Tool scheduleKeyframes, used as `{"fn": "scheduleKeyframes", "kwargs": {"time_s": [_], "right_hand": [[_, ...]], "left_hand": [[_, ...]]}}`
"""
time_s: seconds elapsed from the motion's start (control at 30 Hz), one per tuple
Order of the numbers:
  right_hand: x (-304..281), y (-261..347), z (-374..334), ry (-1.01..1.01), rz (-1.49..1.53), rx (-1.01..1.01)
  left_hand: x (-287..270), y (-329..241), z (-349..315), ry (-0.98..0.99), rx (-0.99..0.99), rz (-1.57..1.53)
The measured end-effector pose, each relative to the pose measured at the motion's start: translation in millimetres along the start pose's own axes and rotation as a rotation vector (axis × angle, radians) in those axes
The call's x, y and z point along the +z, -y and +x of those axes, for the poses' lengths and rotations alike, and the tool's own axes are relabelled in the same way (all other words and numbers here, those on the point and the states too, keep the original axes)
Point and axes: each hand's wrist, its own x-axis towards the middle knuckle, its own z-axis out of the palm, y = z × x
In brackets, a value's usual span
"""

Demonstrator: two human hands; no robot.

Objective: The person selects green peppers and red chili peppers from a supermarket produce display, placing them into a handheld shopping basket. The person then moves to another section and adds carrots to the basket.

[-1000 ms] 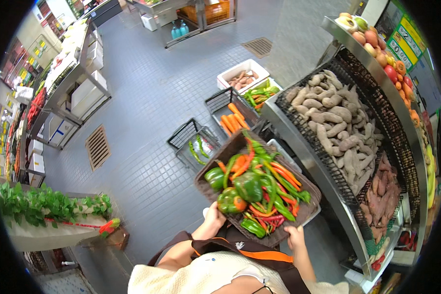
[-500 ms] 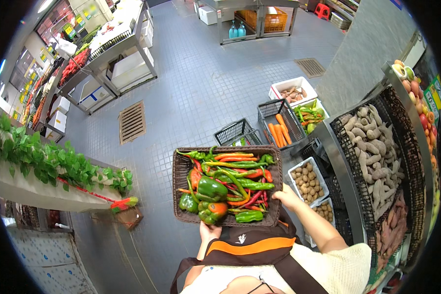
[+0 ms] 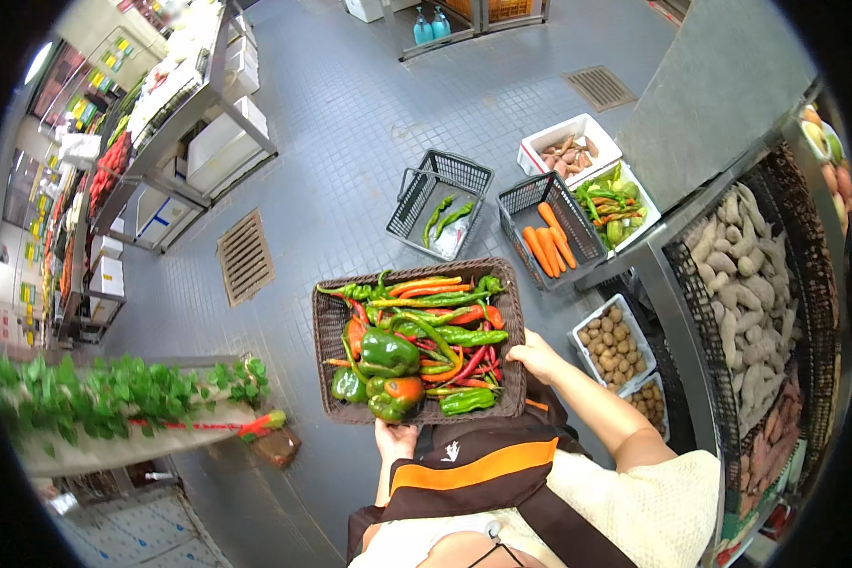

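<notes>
Between my two hands is a dark brown woven basket, held in front of my body. My right hand is closed on its right side, the thumb over the wall. My left hand supports the near edge from below, its fingers mostly hidden under the basket. Inside lie a green bell pepper, a green-and-orange bell pepper, and several long green, red and orange chili peppers. On the floor just beyond stands a black plastic basket with green peppers in it.
Right of it, a dark crate holds carrots, near white boxes of sweet potatoes and mixed peppers. A potato box and a sloped root-vegetable rack flank my right. A leafy ledge stands left; a floor grate lies beyond.
The view has shifted and turned slightly. The held basket appears a little lower and further left, and the black basket on the floor now shows whole. Both hands keep their hold.
</notes>
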Motion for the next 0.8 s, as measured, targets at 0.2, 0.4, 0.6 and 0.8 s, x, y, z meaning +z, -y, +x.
{"fn": "scheduleKeyframes", "kwargs": {"time_s": [0.2, 0.4, 0.6, 0.8], "right_hand": [[-40, 58, 106, -0.005, 0.021, 0.124], [-88, 74, 173, -0.048, 0.151, 0.199], [-129, 63, 206, -0.131, 0.062, 0.161], [-157, 43, 209, -0.174, 0.093, 0.199]], "left_hand": [[94, -5, 67, -0.078, -0.006, 0.157], [174, 3, 133, -0.096, -0.068, 0.214], [204, 27, 196, -0.081, -0.204, 0.232], [185, 56, 232, -0.100, -0.350, 0.333]]}}
